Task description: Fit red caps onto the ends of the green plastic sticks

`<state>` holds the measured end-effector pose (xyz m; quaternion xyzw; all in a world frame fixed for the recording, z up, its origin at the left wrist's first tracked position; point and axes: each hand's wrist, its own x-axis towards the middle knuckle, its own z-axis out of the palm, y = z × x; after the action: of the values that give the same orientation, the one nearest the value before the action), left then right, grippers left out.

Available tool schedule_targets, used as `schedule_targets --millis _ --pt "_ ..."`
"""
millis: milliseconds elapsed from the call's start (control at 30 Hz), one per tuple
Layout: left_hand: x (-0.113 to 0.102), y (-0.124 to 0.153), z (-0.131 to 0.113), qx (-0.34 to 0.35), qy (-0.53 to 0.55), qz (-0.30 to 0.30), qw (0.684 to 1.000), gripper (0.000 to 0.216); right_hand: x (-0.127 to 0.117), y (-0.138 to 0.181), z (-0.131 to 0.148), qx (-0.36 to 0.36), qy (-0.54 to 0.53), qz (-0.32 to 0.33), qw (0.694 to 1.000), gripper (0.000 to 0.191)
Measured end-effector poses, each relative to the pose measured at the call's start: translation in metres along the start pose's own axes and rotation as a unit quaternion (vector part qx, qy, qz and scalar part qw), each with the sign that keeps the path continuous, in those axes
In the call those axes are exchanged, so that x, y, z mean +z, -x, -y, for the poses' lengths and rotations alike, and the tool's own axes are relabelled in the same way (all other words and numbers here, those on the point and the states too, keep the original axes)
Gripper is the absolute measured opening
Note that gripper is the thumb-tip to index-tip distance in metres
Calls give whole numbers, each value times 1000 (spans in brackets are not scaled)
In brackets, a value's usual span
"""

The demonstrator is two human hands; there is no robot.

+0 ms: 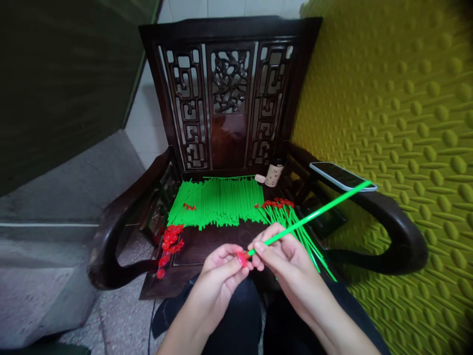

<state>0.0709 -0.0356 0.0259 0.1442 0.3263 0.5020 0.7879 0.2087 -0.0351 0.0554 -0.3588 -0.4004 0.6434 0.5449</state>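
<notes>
In the head view my left hand (221,273) pinches a small red plastic cap (242,258) shaped like a cup or flower. My right hand (284,251) grips a green plastic stick (318,213) near its lower end, and that end meets the red cap. How deep the stick sits in the cap is hidden by my fingers. The stick slants up to the right. Beyond my hands, many green sticks (218,199) lie side by side on the chair seat. To their left is a heap of loose red caps (172,241); to their right, sticks with red caps on their ends (279,203) lie bunched.
The dark carved wooden chair (229,143) has curved arms on both sides. A phone (340,176) rests on its right arm. At the seat's back right stand a patterned bottle (274,173) and a small pink case (259,178). A yellow textured surface (406,148) rises close on the right.
</notes>
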Motion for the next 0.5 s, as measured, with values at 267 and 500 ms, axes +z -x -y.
schedule_targets --millis 267,500 --pt "-4 4 -6 -7 -55 0 998 13 -6 -1 -1 -2 -14 -63 998 16" --pt "0 8 -5 -20 -111 7 994 18 -10 -1 -4 -21 25 -104 994 18"
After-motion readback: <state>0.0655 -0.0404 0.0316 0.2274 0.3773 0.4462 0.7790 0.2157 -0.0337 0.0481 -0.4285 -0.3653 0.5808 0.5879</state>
